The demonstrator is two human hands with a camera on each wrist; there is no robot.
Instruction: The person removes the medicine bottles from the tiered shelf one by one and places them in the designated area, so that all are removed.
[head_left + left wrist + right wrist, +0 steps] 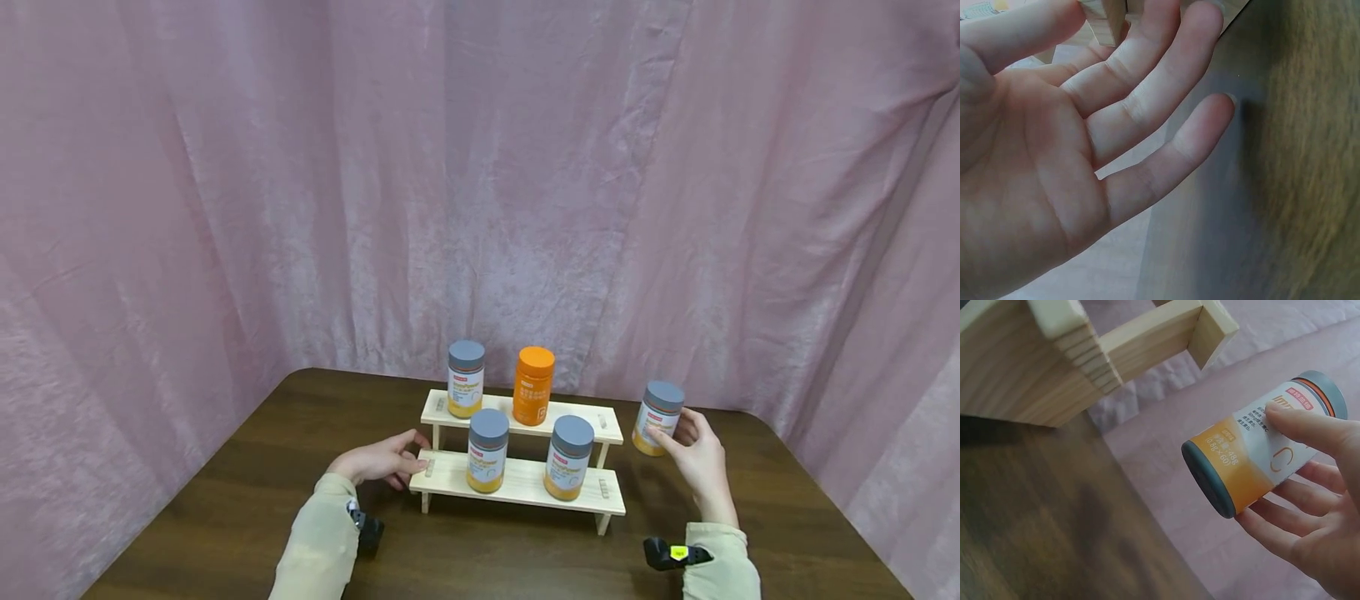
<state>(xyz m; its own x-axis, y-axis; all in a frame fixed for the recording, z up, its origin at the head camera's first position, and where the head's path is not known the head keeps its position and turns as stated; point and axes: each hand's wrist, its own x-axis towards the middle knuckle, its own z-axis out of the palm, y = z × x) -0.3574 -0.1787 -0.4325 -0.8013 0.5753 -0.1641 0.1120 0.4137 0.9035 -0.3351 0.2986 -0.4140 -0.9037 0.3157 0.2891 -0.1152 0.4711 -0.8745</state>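
Observation:
My right hand (pixel 702 467) grips a supplement jar (pixel 659 418) with a grey lid and a white-and-yellow label, to the right of the wooden rack. In the right wrist view the thumb lies across the label of the jar (pixel 1260 444), the other fingers behind it, and its base shows above the tabletop. My left hand (pixel 381 461) pinches the left end of the two-tier wooden rack (pixel 525 479), thumb on the lower board. The left wrist view shows the other fingers spread loosely below the rack's wood (pixel 1105 22).
On the lower tier stand a left grey-lidded jar (pixel 487 450) and a right one (pixel 568 458). The upper tier carries another grey-lidded jar (pixel 466 379) and an orange jar (pixel 533 386). Pink curtains (pixel 525 208) hang behind the dark wooden table (pixel 300 442).

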